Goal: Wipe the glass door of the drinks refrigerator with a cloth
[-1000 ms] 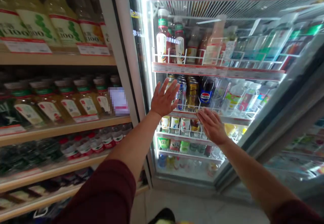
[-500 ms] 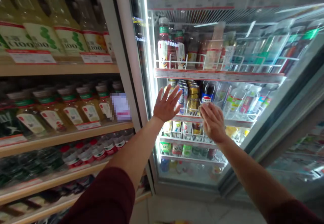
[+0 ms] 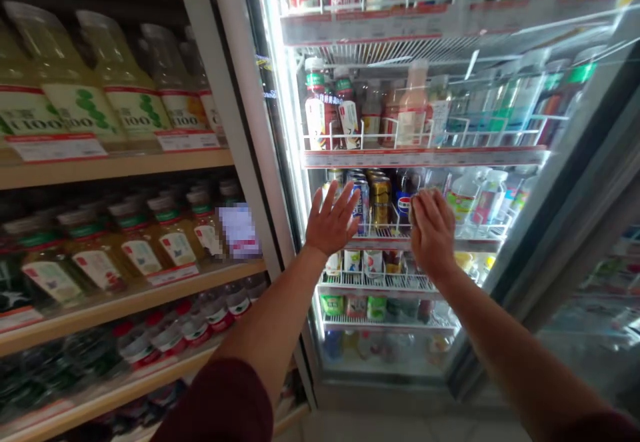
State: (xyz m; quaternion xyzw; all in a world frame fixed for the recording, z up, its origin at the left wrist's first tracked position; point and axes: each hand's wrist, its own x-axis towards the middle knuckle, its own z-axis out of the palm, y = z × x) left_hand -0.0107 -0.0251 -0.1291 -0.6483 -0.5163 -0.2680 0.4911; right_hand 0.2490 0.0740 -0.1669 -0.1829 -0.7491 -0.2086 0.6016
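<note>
Palm forward and fingers spread, my left hand is at the lit glass front of a drinks cooler, holding nothing. Whether it presses on the glass cannot be told. My right hand is beside it to the right, fingers pressed together and bent. A thin brownish edge shows by its fingertips; what it belongs to is mostly hidden. Behind the glass, between the hands, are gold cans, blue cans and a dark bottle with a blue label.
Left of the cooler, wooden shelves hold large pale yellow bottles and smaller green-banded bottles. A metal frame divides the shelves from the cooler. Another glass front stands at the right. Tiled floor shows below.
My right hand has moved a little right, widening the gap between my hands. My left hand stays spread, slightly lower in view. The shelves appear lower as the view tilts up.
</note>
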